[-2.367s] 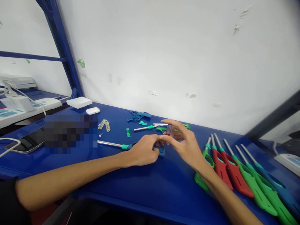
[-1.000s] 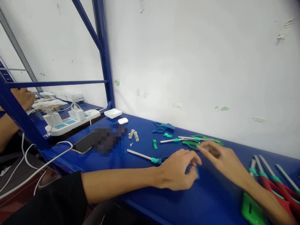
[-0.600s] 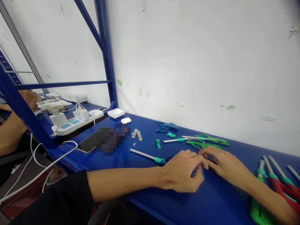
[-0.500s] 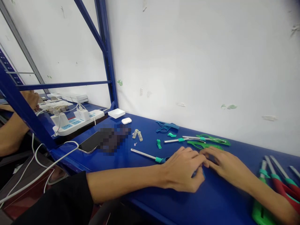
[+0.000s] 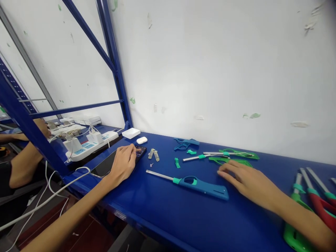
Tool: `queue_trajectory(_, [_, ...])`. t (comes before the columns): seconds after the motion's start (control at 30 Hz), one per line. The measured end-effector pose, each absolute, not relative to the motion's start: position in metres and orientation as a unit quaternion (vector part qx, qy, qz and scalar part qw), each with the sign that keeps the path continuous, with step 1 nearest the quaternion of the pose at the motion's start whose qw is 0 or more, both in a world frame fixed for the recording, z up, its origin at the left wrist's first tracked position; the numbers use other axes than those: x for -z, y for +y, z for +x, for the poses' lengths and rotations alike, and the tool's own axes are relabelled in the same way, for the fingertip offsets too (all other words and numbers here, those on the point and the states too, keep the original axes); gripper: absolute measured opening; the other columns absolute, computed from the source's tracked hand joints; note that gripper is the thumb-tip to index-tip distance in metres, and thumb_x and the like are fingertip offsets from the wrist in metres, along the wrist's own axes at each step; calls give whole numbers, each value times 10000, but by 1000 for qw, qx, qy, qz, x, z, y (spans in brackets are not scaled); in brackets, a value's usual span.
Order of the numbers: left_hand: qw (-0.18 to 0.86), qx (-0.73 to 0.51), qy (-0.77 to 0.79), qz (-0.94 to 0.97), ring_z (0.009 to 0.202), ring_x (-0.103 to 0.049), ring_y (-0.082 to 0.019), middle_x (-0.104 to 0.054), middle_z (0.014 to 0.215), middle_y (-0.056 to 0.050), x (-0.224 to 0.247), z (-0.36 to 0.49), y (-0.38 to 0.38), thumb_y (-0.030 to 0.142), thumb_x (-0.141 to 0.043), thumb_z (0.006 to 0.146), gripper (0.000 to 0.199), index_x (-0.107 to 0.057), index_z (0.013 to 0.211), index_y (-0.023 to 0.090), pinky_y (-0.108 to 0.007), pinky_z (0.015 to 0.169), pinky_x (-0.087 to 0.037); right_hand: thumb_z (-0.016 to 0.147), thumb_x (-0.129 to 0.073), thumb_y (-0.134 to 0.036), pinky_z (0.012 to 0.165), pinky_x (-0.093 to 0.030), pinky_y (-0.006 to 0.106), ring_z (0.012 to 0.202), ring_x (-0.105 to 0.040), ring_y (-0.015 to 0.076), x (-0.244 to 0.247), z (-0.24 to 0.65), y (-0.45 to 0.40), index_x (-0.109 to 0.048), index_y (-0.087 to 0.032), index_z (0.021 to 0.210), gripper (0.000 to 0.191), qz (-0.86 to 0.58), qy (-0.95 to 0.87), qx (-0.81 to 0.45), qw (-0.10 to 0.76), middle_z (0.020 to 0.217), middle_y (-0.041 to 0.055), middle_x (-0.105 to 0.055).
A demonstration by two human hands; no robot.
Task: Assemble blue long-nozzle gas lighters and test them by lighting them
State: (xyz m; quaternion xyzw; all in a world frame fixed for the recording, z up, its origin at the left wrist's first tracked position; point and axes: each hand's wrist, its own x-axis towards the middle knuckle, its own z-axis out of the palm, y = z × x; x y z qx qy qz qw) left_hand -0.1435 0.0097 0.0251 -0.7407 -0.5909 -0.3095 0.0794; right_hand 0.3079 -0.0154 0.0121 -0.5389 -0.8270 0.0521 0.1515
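Note:
My left hand (image 5: 123, 161) rests over a dark phone (image 5: 105, 164) at the left of the blue table, one finger stretched onto the lit screen; it grips nothing. At the right, my right hand (image 5: 245, 180) hovers by the table with fingers loosely bent and apart, holding nothing. Between the hands lies a blue lighter (image 5: 204, 187) with a metal tube pointing left. Behind it are small teal parts (image 5: 177, 162), two clear pieces (image 5: 154, 154), blue shell halves (image 5: 186, 143) and green shell halves (image 5: 241, 154) with metal tubes.
Red lighters (image 5: 319, 206) and a green lighter (image 5: 294, 234) lie at the right edge. A power strip (image 5: 91, 145), a white tray (image 5: 131, 133) and a white case (image 5: 142, 140) are at the left. Another person's arm (image 5: 25, 162) shows beyond the blue frame (image 5: 114, 70).
My left hand has left the blue lighter and moved left onto the phone, whose screen area now shows light. My right hand has come away from my left. The lighter lies uncovered.

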Motion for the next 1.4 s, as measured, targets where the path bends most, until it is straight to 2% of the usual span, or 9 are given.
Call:
queue_trajectory(0.27, [99,268,-609,-740,1059,-671,-234,-654,1236,-97,-19,-142,8,353,-630,1007,322,-617,1260,154,-446,912,-587,1050,-507,-430,971,-528,474,1080,-661,221,-13,309,-17,-674,-212,1173,301,-534,-831,-45,151,1220,73,-679])
queue_trajectory(0.53, [140,348,-545,-750,1091,-659,-242,-655,1236,-94,-22,-127,-1,360,-631,1005,309,-631,1234,153,-468,952,-564,1048,-510,-428,1011,-500,500,1139,-643,239,-18,306,-19,-667,-212,1200,307,-536,-828,-50,156,1265,78,-667])
queue_trajectory(0.63, [133,355,-495,-781,1115,-640,-249,-674,1162,-80,-21,-103,-16,355,-621,1003,241,-661,1124,150,-491,994,-521,1056,-476,-453,1019,-488,499,1152,-634,241,-20,305,-21,-667,-214,1191,334,-529,-832,-56,158,1251,78,-671])
queue_trajectory(0.7, [117,349,-451,-813,1152,-611,-277,-709,1089,-94,-20,-81,-32,254,-498,1020,193,-654,951,163,-516,1017,-484,1064,-432,-484,998,-493,491,1131,-638,237,-21,303,-22,-665,-220,1184,371,-526,-834,-62,158,1240,75,-671])
queue_trajectory(0.83, [75,302,-376,-873,1237,-560,-276,-728,1106,-84,-20,-36,-61,185,-472,947,152,-619,907,190,-455,1052,-481,1056,-350,-585,936,-512,455,1064,-658,227,-22,298,-25,-661,-304,1168,434,-526,-833,-67,159,1258,27,-658])
queue_trajectory(0.9, [62,267,-361,-892,1313,-512,-290,-684,1255,-90,-22,-19,-66,210,-523,922,134,-632,998,190,-452,1083,-472,1048,-340,-612,953,-507,443,1084,-657,226,-21,297,-25,-663,-341,1154,434,-522,-835,-71,157,1262,0,-654])
queue_trajectory(1.0, [60,212,-359,-907,1381,-456,-362,-549,1458,-164,-24,-2,-58,276,-572,946,383,-574,1311,160,-545,1103,-452,1059,-339,-579,986,-497,458,1110,-650,226,-19,299,-24,-654,-323,1188,426,-519,-839,-75,149,1281,14,-642])
queue_trajectory(1.13, [70,150,-347,-923,1268,-556,-374,-587,1370,-203,-25,9,-38,350,-590,987,470,-535,1389,114,-578,1039,-494,1049,-458,-505,942,-516,472,1053,-649,224,-15,305,-21,-633,-237,1248,377,-525,-837,-76,134,1275,74,-640])
queue_trajectory(1.4, [101,86,-313,-941,933,-684,-199,-675,1094,-70,-29,40,-24,368,-634,1004,318,-616,1229,144,-385,812,-604,1027,-553,-414,964,-515,470,1061,-647,221,-12,315,-12,-668,-211,1172,275,-543,-823,-91,136,1224,73,-665])
